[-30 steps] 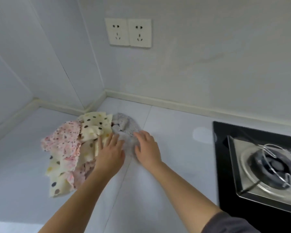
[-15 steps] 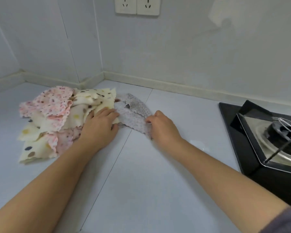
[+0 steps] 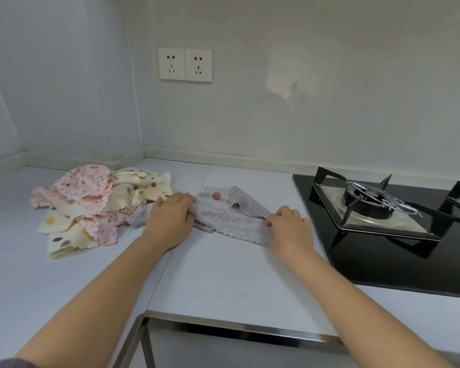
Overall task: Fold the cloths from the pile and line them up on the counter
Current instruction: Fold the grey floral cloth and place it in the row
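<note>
A grey dotted cloth (image 3: 229,216) lies stretched out on the white counter (image 3: 218,277), crumpled, with one corner folded up. My left hand (image 3: 170,219) grips its left end, right beside the pile. My right hand (image 3: 290,229) pinches its right end near the stove. The pile of cloths (image 3: 91,205) sits to the left: pink flowered pieces and cream ones with coloured dots, all rumpled together.
A black gas stove (image 3: 383,224) with a metal burner stand fills the counter's right side, close to my right hand. Two wall sockets (image 3: 185,64) hang above. The counter's front edge (image 3: 237,328) has a metal trim.
The grey cloth has been drawn out of the pile to the right. My right hand moved rightward with its end, and my left hand now grips the other end instead of resting on the pile.
</note>
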Motion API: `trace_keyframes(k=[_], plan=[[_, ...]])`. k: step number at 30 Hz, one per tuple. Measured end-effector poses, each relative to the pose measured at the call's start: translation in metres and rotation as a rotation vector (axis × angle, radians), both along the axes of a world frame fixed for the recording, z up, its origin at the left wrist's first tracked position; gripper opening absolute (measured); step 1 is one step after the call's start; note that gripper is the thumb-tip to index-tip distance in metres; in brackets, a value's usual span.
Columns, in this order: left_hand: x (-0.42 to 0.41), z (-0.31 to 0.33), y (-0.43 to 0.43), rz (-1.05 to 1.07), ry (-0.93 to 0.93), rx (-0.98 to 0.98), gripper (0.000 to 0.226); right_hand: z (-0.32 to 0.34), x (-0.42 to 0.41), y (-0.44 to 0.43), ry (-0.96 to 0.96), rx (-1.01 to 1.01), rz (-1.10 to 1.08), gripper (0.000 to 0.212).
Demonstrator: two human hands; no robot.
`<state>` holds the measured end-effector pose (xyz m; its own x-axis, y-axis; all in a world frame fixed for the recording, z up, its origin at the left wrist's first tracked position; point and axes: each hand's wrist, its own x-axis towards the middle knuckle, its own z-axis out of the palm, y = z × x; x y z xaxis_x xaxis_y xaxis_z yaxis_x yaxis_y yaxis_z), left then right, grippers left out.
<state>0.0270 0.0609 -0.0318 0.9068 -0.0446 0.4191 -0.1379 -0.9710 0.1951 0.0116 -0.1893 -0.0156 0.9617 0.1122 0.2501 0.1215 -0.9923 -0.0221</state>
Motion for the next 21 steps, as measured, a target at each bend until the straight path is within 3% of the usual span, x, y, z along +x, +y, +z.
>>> trace_keyframes(k=[3, 9, 13, 15, 17, 19, 21], plan=[[0.002, -0.003, -0.003, -0.058, 0.106, 0.011, 0.043, -0.003, 0.007, 0.003, -0.029, -0.015, -0.063, 0.027], [0.015, -0.002, 0.022, 0.278, 0.123, 0.002, 0.039, -0.002, 0.017, -0.007, 0.031, -0.002, -0.163, 0.027], [0.013, -0.003, 0.022, 0.332, 0.076, -0.015, 0.035, -0.001, 0.016, -0.011, 0.032, 0.026, -0.144, 0.030], [0.009, 0.001, 0.011, 0.210, -0.069, -0.006, 0.036, 0.001, 0.014, -0.012, 0.029, 0.098, -0.129, 0.024], [0.004, 0.004, -0.001, -0.070, -0.134, -0.040, 0.038, 0.003, 0.010, -0.013, 0.020, 0.213, -0.109, 0.016], [0.001, 0.004, -0.011, -0.320, -0.086, -0.015, 0.035, 0.003, 0.007, -0.014, 0.019, 0.329, -0.088, 0.023], [-0.004, 0.005, -0.019, -0.398, -0.082, 0.029, 0.034, 0.003, 0.004, -0.016, 0.000, 0.428, -0.100, 0.035]])
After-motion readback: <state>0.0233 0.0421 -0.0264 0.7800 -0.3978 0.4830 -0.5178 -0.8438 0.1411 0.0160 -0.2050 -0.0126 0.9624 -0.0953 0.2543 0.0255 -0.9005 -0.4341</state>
